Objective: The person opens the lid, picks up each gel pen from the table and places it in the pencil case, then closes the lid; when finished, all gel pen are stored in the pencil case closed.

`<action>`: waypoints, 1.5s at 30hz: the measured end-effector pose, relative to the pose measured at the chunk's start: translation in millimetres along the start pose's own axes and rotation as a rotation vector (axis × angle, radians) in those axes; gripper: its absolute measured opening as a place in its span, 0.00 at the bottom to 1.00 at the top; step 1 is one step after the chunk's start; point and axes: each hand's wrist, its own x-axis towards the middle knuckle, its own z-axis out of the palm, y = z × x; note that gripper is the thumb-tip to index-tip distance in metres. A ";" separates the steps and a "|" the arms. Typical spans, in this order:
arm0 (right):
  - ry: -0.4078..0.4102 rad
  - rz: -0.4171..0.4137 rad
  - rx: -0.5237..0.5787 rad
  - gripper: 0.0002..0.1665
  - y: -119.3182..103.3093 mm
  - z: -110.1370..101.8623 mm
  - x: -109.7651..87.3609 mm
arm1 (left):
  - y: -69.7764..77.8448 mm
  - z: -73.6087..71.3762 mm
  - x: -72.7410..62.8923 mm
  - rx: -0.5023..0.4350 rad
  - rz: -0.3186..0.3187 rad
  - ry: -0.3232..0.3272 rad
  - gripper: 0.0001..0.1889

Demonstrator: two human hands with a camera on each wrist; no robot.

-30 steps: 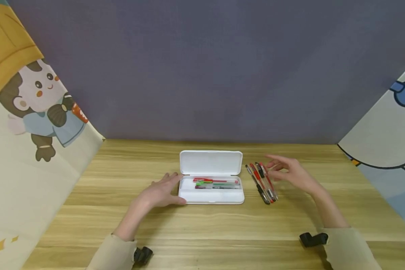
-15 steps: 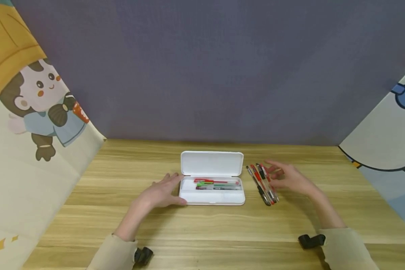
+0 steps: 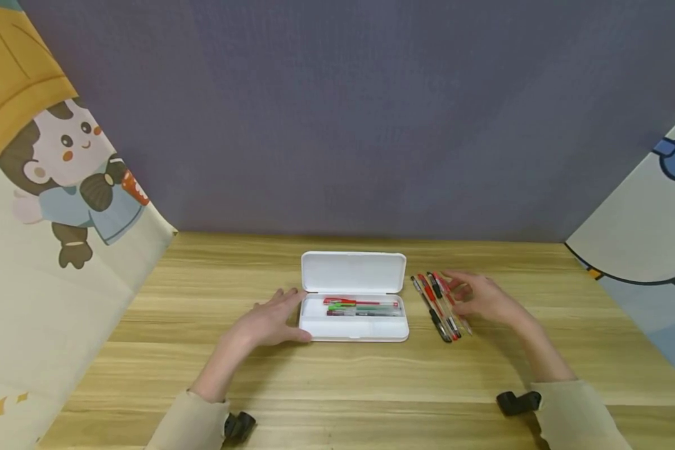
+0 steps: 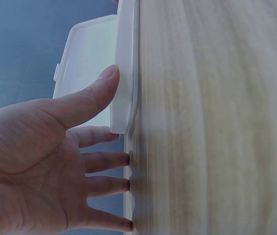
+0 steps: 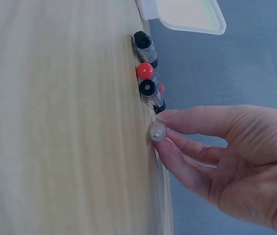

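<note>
A white pencil case (image 3: pixel 353 330) lies with its lid up, several gel pens (image 3: pixel 365 307) in its rear compartment. My left hand (image 3: pixel 270 320) rests at the case's left end with fingers spread straight; in the left wrist view its thumb (image 4: pixel 91 98) touches the front wall. My right hand (image 3: pixel 486 301) pinches a red gel pen (image 3: pixel 465 322), the rightmost of a row on the table, between thumb and fingers. In the right wrist view that pen's clear end (image 5: pixel 158 131) shows between the fingertips, close to the tabletop.
Left of the held pen lie a black gel pen (image 3: pixel 439 325), a red gel pen (image 3: pixel 429 292) and another black-capped pen (image 3: pixel 434 284), slanted side by side. A grey panel (image 3: pixel 349 125) stands behind the wooden table (image 3: pixel 349 394). Printed panels flank both sides.
My right fingers have closed in on the rightmost red pen, and its near end has swung right, away from the other pens. The left hand and the case have stayed put.
</note>
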 end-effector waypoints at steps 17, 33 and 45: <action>-0.029 0.096 0.094 0.50 -2.5 -5.8 -4.8 | 1.0 -1.2 -2.8 -0.006 0.007 0.000 0.48; 0.041 0.059 0.194 0.51 -14.6 -17.7 -11.6 | 1.6 -1.2 -3.3 -0.011 0.002 -0.005 0.48; 0.248 -0.077 0.102 0.48 -40.0 -20.5 -13.8 | 3.0 -2.2 -5.2 -0.019 -0.001 -0.003 0.48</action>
